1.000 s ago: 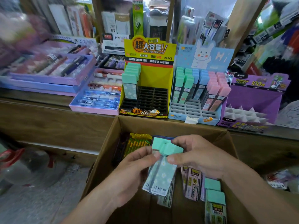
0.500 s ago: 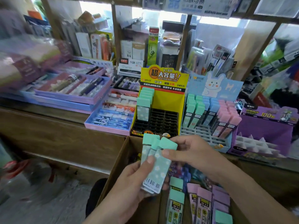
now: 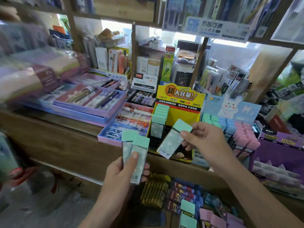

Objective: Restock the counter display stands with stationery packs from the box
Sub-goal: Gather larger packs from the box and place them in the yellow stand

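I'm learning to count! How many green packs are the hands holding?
3. Two green packs overlap in the left hand; one is pinched by the right hand before the yellow stand. Another could hide behind the left pair.

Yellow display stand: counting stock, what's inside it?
Inside the yellow cardboard display stand, one row of mint-capped packs stands at the left, beside black slots. The right hand and its mint-capped pack cover the front slots.

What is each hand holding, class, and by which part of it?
The left hand grips two mint-capped packs around their lower halves, thumb on the front. The right hand pinches a single mint-capped pack near its capped end.
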`<state>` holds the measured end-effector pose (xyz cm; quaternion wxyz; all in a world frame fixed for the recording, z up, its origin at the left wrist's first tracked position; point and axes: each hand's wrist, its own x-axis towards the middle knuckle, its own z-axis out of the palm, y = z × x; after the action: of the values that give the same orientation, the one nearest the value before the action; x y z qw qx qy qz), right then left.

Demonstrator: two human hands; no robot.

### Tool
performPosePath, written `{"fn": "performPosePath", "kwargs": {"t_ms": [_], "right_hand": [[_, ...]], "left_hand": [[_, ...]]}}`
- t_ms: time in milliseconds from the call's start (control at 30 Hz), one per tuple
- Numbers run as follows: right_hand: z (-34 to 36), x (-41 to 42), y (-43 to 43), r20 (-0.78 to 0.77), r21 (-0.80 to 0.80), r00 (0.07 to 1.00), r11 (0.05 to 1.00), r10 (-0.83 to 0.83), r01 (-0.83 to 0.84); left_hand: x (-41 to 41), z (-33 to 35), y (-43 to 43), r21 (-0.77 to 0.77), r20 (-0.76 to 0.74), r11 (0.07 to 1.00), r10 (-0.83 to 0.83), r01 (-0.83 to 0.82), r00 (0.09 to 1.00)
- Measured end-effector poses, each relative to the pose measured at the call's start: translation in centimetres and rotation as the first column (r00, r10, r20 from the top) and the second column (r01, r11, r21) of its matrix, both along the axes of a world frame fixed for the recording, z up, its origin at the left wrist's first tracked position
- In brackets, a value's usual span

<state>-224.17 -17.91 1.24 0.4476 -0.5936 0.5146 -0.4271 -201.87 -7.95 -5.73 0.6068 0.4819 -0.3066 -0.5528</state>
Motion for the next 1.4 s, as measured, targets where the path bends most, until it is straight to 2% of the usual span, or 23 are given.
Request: {"fn": "performPosePath", "kwargs": {"t_ms": [167, 333, 733, 833, 933, 1033, 1400], "right_hand": [[0.7, 1.6, -2.1, -0.032, -0.109, 0.999, 0.994, 0.003, -0.006], [0.4, 3.9, -3.3, -0.144, -0.192, 0.988, 0.977, 0.061, -0.088], [-0.8, 4.7, -4.6, -0.288, -0.265, 0.953, 0.949, 0.094, -0.173], [-0.9, 4.4, -4.7, -0.458, -0.346, 0.885, 0.902, 0.078, -0.259], [-1.2, 4.4, -4.5, -0.605, -0.463, 0.796, 0.821, -0.016, -0.335], [-1.4, 4.4, -4.3, -0.608, -0.519, 0.792, 0.784, -0.059, -0.34], [-1.7, 4.3, -4.2, -0.596, -0.486, 0.802, 0.813, -0.04, -0.32]], "left_hand": [[0.0, -1.1, -0.4, -0.048, -0.021, 0.991, 0.124, -0.125, 0.992], [0.6, -2.1, -0.6, -0.017, -0.051, 0.994, 0.111, -0.112, 0.993], [0.7, -3.3, -1.4, 0.005, -0.074, 0.99, 0.143, -0.143, 0.987], [0.8, -3.6, -1.5, 0.01, -0.062, 0.99, 0.144, -0.144, 0.988], [0.8, -3.8, -1.5, 0.016, -0.062, 0.991, 0.135, -0.134, 0.989], [0.9, -3.8, -1.4, 0.013, -0.059, 0.992, 0.125, -0.125, 0.99], [0.7, -3.4, -1.3, -0.015, -0.025, 0.994, 0.111, -0.111, 0.994]]}}
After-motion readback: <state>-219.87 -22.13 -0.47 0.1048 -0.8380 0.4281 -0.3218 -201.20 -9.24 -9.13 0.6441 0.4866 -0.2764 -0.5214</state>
